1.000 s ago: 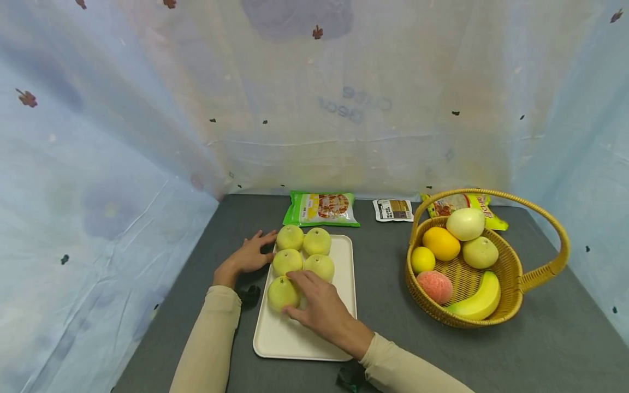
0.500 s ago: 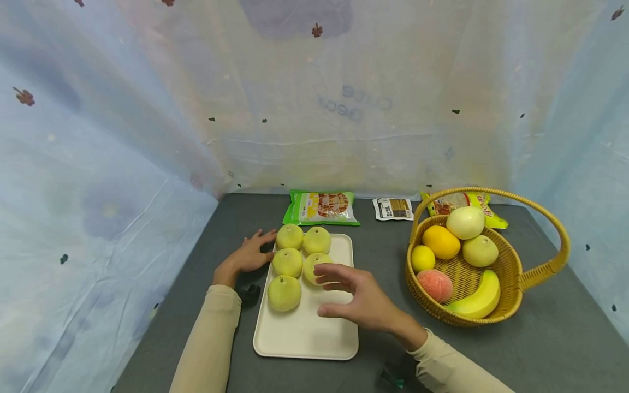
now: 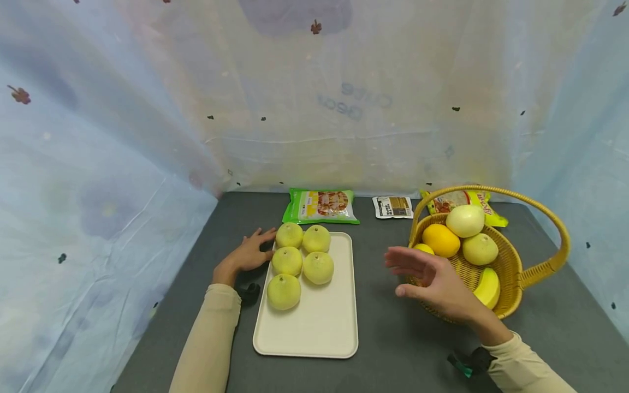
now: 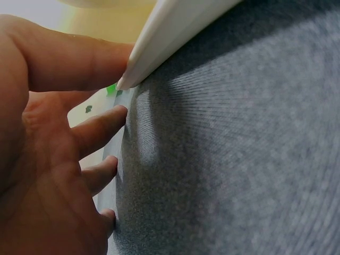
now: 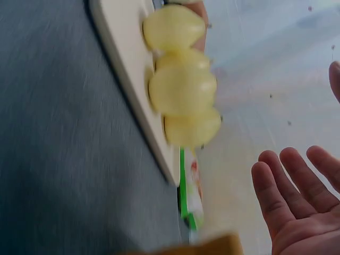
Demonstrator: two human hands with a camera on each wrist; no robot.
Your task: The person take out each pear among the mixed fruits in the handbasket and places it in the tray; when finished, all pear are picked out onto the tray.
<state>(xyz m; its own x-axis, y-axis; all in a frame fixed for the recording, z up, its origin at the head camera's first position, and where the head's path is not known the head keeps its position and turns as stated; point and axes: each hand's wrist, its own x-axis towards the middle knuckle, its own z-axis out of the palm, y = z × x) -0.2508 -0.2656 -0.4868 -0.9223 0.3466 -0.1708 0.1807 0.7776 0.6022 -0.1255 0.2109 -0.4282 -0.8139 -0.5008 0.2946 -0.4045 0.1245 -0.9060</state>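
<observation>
Five green fruits stand on the tray, to the left of the right hand and well apart from it. The right hand is released: fingers extended toward the tray, thumb apart, nothing held. In the head view it covers part of the basket; contact with the basket cannot be told. Governing relation, as judged from this position: right hand to sixth fruit, which looks like those on the tray. The sixth fruit lies in the basket, beyond the right hand and to its right, with the fingers directed away from it. It is round, so no long axis needs matching. The lemon is just beyond the right hand and partly hidden by it; the orange and the pale fruit are farther beyond. The banana is to the right, its visible length slanting away from the person. The left hand is the nearer hand to the tray and the right hand the nearer to the basket. The left hand is also released, fingers spread, thumb against the tray's rim; the green fruits lie immediately to its right, with the tray's long axis running away from the person
</observation>
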